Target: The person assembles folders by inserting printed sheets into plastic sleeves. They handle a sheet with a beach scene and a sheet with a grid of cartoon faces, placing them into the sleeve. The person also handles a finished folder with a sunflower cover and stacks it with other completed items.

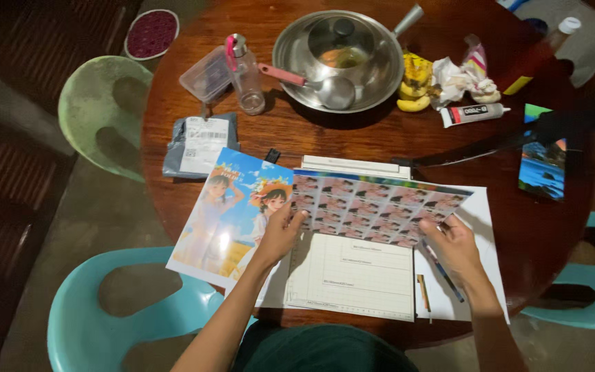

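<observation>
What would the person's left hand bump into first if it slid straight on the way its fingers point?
Probably the glossy sheet of small repeated photos, which the left hand already grips at its edge; depth beyond is unclear.

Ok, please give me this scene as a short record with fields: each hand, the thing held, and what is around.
left hand: grips the left edge of the photo sheet
right hand: grips the sheet's right edge
under the sheet: paper cutter board
left of it: glossy illustrated print
far side of round wooden table: steel pan, bananas, glue tube
</observation>
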